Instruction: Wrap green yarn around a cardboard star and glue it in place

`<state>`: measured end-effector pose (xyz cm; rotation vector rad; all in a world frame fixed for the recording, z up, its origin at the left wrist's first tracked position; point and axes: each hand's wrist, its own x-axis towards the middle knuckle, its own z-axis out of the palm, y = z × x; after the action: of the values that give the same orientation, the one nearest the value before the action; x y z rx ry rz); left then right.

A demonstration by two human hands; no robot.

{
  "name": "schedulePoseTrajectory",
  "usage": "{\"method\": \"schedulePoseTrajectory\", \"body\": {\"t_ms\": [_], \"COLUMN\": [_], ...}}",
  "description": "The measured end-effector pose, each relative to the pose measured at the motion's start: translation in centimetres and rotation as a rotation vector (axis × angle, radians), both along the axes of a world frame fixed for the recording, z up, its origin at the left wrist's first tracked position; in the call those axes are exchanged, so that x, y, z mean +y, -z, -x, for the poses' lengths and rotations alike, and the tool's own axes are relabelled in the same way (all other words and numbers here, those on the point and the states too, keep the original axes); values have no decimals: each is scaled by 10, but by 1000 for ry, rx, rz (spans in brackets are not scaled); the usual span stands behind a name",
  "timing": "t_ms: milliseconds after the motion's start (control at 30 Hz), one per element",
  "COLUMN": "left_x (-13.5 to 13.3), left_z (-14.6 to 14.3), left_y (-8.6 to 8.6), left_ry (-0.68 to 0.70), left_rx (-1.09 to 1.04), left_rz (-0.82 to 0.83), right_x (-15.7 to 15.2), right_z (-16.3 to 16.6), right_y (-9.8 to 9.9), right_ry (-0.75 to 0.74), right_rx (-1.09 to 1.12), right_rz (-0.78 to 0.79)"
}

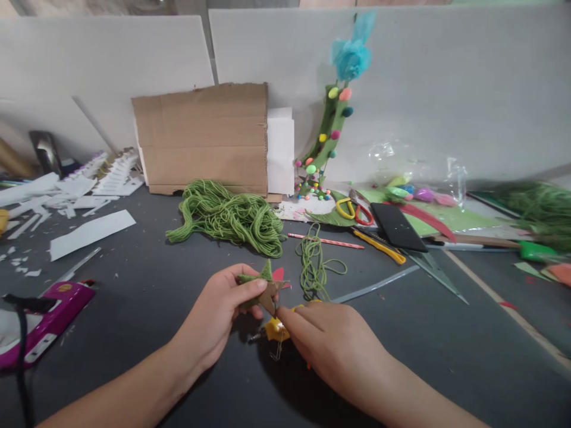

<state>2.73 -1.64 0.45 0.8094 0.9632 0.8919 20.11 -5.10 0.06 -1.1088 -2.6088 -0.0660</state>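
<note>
Held in my left hand (pixel 227 303) is a small cardboard star (pixel 269 297), brown on the side facing me and partly covered with green yarn. The left thumb presses on its face, the fingers behind. My right hand (pixel 328 333) has its fingers closed at the star's lower tip; what they pinch is hidden. Under the hands lies a yellow glue gun (pixel 275 330) with a wire stand, partly covered by my right hand. A pink-red piece (pixel 278 276) shows just behind the star. Beyond the hands lies a loose tangle of green yarn (pixel 313 261).
A large green yarn bundle (pixel 229 217) lies before a cardboard panel (pixel 200 139). A pom-pom-decorated cactus-like stand (pixel 332 131) rises behind. Scissors (pixel 354 211), a yellow cutter (pixel 381 246) and a black phone (pixel 397 226) lie right. A purple power strip (pixel 53 318) sits left.
</note>
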Motion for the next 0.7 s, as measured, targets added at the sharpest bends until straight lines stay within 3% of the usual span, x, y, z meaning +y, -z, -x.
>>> {"method": "schedulePoseTrajectory", "body": {"t_ms": [200,467,700], "left_x": [-1,-4,-9], "left_z": [2,0,-7], "left_y": [-1,6,0], "left_ry": [-15,-99,-76], "left_rx": [46,245,420], "left_rz": [-41,-219,-365], "right_x": [-4,-12,-11], "right_z": [0,8,12], "right_y": [5,-7,-4], "right_ry": [66,-24,8], "right_rx": [-35,-109,3], "right_rz": [-48,-243,-159]}}
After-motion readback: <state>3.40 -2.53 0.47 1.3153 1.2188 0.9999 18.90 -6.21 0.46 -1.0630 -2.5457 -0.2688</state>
